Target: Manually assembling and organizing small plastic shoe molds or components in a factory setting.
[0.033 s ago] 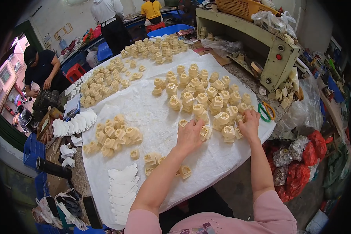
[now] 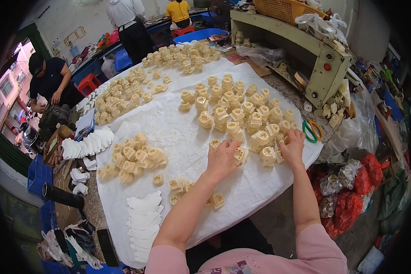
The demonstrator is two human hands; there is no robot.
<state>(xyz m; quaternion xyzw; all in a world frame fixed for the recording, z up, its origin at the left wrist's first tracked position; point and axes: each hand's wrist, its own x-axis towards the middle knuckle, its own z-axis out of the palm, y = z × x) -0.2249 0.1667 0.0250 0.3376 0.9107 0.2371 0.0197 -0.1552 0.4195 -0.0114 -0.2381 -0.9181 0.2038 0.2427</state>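
Observation:
On the white cloth (image 2: 178, 118), my left hand (image 2: 221, 160) closes over small cream moulded pieces (image 2: 240, 156) at the near edge of a large cluster. My fingers partly cover these pieces. My right hand (image 2: 293, 146) grips a similar cream piece (image 2: 278, 156) at the cluster's right side, beside a short stack (image 2: 267, 155). Stacked cream pieces (image 2: 236, 114) spread out just beyond both hands. Nearer me, my left forearm hides part of a small group of cream pieces (image 2: 178, 185). A loose piece (image 2: 218, 201) lies to the right of that forearm.
Another cream heap (image 2: 134, 157) lies left, with white curved sheets (image 2: 144, 223) in front. More pieces (image 2: 182, 57) cover the far end. Green-handled scissors (image 2: 309, 131) rest at the right edge, near a pale green machine (image 2: 324, 73). A co-worker (image 2: 50, 82) works at far left.

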